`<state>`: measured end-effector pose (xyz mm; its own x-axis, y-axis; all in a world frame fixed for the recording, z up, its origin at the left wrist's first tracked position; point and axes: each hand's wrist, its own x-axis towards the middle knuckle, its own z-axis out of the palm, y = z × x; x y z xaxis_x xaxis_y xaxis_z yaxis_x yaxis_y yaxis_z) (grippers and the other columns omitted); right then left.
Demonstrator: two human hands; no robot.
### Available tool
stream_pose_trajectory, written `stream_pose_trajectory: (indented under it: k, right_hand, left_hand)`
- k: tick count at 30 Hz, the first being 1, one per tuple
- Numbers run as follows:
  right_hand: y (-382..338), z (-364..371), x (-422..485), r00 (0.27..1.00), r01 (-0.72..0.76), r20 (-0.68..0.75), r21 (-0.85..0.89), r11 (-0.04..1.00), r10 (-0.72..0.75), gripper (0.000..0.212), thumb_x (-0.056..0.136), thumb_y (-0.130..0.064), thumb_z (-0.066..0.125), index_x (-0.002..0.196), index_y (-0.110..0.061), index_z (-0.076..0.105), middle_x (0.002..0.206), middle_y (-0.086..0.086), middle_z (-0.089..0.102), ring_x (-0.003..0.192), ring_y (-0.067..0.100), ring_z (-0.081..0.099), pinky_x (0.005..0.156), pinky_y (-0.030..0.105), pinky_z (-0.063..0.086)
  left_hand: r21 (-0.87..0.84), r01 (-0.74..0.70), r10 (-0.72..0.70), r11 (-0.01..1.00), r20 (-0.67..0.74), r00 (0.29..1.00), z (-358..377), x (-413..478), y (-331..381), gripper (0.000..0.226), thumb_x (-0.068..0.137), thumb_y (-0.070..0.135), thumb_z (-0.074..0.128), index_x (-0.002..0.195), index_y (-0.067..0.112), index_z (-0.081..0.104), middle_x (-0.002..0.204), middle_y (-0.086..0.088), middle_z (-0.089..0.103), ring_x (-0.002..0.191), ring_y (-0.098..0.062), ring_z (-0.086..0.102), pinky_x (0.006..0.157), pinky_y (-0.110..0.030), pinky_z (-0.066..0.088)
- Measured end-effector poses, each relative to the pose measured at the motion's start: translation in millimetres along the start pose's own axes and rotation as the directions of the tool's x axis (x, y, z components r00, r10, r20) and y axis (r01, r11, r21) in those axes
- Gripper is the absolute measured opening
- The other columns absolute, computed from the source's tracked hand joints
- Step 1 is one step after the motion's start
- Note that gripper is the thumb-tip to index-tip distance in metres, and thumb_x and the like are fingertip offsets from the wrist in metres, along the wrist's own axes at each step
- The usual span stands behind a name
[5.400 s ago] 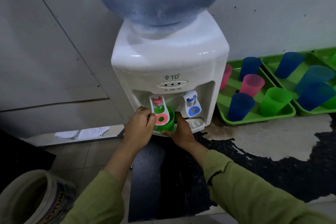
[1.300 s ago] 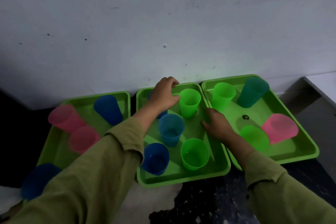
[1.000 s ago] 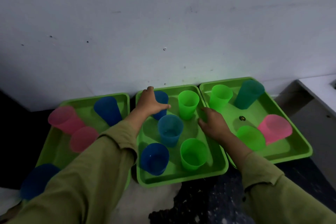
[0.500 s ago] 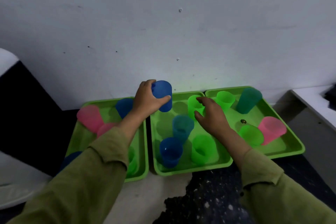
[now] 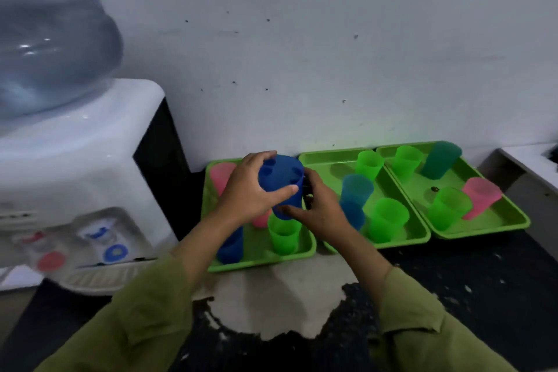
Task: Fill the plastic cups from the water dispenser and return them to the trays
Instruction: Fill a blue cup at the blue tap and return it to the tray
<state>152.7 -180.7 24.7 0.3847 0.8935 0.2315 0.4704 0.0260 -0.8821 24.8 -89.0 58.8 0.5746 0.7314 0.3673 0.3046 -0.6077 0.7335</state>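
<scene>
A dark blue translucent plastic cup (image 5: 282, 187) is held, slightly tilted, above the left lime-green plastic tray (image 5: 259, 260). It is gripped near its top by the left hand (image 5: 250, 190) and at its lower end by the right hand (image 5: 320, 211). Below it, a light green cup (image 5: 283, 237) and a blue cup (image 5: 231, 246) are stood at the tray's front, and a pink cup (image 5: 222, 175) at its back. The middle tray (image 5: 329, 160) and the right tray (image 5: 483, 231), set edge to edge along the wall, are each loaded with four coloured cups (image 5: 388, 219). A white water dispenser (image 5: 75, 166), topped by a bluish bottle (image 5: 45, 39), is seen blurred near the left tray.
</scene>
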Motion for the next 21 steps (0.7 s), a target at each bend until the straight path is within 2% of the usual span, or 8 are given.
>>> stream_pose_trajectory:
  k: [3,6,10,13,14,16,18,21]
  right_hand:
    - [-14,48,-24,0.999,0.002,-0.044,0.035,0.999,0.000,0.069,0.066,-0.015,0.082,0.126,-0.012,0.047,0.117,0.000,0.062,0.105,0.012,0.060,0.088,0.024,0.050]
    - [-24,90,-46,0.998,-0.012,-0.057,0.084,0.996,0.017,0.064,0.068,-0.013,0.081,0.122,-0.018,0.048,0.111,-0.006,0.062,0.099,0.001,0.060,0.080,0.016,0.050]
    - [-37,140,-65,0.998,-0.039,-0.053,0.094,0.995,0.044,0.059,0.067,-0.011,0.081,0.115,-0.025,0.048,0.108,-0.009,0.061,0.096,-0.003,0.059,0.076,0.014,0.049]
    - [-42,174,-75,0.996,-0.076,-0.042,0.121,0.990,0.082,0.059,0.069,-0.011,0.080,0.118,-0.016,0.048,0.109,-0.006,0.059,0.097,0.002,0.059,0.077,0.013,0.048]
    - [-44,184,-77,0.995,-0.093,-0.037,0.101,0.991,0.098,0.061,0.069,-0.013,0.080,0.120,-0.014,0.047,0.111,-0.003,0.058,0.099,0.007,0.057,0.078,0.014,0.048]
    - [-48,207,-82,0.991,-0.127,-0.030,0.068,0.990,0.129,0.063,0.067,-0.014,0.081,0.118,-0.014,0.044,0.109,-0.003,0.054,0.098,0.009,0.053,0.074,0.006,0.044]
    - [-48,227,-85,0.986,-0.161,-0.031,0.051,0.986,0.163,0.061,0.066,-0.012,0.081,0.113,-0.016,0.043,0.104,-0.007,0.051,0.091,0.006,0.051,0.064,0.001,0.040]
    - [-42,257,-87,0.970,-0.244,0.018,0.009,0.970,0.243,0.056,0.064,-0.010,0.079,0.104,-0.019,0.040,0.091,-0.017,0.047,0.080,0.001,0.053,0.058,0.007,0.045]
  left_hand:
    - [-0.096,0.023,-0.019,0.995,0.038,0.999,-33,-34,-19,0.076,0.064,0.035,0.083,0.129,0.014,0.050,0.118,0.010,0.050,0.113,-0.008,0.054,0.092,-0.027,0.050]
    - [-0.124,0.056,-0.045,0.991,0.086,0.995,-59,-65,-43,0.080,0.066,0.040,0.081,0.133,0.018,0.044,0.126,0.011,0.051,0.116,-0.004,0.051,0.094,-0.026,0.048]
    - [-0.136,0.110,-0.096,0.984,0.109,0.989,-95,-103,-74,0.080,0.066,0.045,0.079,0.134,0.025,0.041,0.129,0.013,0.050,0.115,0.001,0.049,0.090,-0.010,0.045]
    - [-0.137,0.175,-0.161,0.975,0.103,0.981,-117,-129,-96,0.077,0.066,0.046,0.078,0.132,0.027,0.042,0.128,0.015,0.050,0.112,0.002,0.051,0.087,-0.019,0.049]
    - [-0.133,0.199,-0.188,0.971,0.086,0.978,-124,-137,-103,0.072,0.067,0.045,0.078,0.128,0.027,0.044,0.124,0.016,0.052,0.109,0.004,0.052,0.084,-0.019,0.050]
    - [-0.118,0.241,-0.242,0.963,0.002,0.970,-138,-153,-121,0.050,0.071,0.037,0.077,0.113,0.028,0.052,0.110,0.017,0.058,0.099,0.007,0.056,0.074,-0.012,0.050]
    - [-0.108,0.287,-0.299,0.952,-0.129,0.945,-151,-163,-138,0.028,0.075,0.022,0.075,0.095,0.024,0.057,0.095,0.009,0.064,0.085,0.000,0.061,0.065,-0.007,0.048]
    - [-0.141,0.389,-0.413,0.911,-0.258,0.874,-170,-171,-159,0.022,0.076,0.003,0.070,0.086,0.016,0.056,0.082,0.002,0.064,0.074,-0.016,0.064,0.064,-0.011,0.049]
